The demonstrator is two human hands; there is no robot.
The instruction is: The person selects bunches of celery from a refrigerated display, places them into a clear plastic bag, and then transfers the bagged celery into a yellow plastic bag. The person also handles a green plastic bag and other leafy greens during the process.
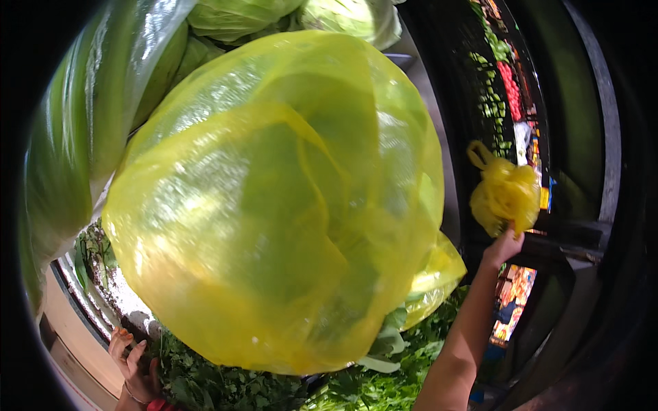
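My right hand (pixel 506 247) reaches out on a straight arm at the right and grips a crumpled yellow plastic bag (pixel 504 195) with a loop handle on top. At the lower left is my left hand (pixel 132 365), fingers bent and apart with nothing in them, beside a bunch of dark leafy herbs (pixel 205 365). A large, bulging yellow translucent plastic bag (pixel 277 205) fills the middle of the view. Green shapes show through it, but I cannot tell exactly what they are. A smaller yellow bag part (pixel 437 287) sticks out at its lower right.
Pale green cabbages (pixel 241 18) lie at the top. Clear plastic (pixel 77 138) wraps long green produce at the left. Lighter leafy greens (pixel 380 380) lie at the bottom. A mirror-like dark panel (pixel 506 97) at the right shows more produce.
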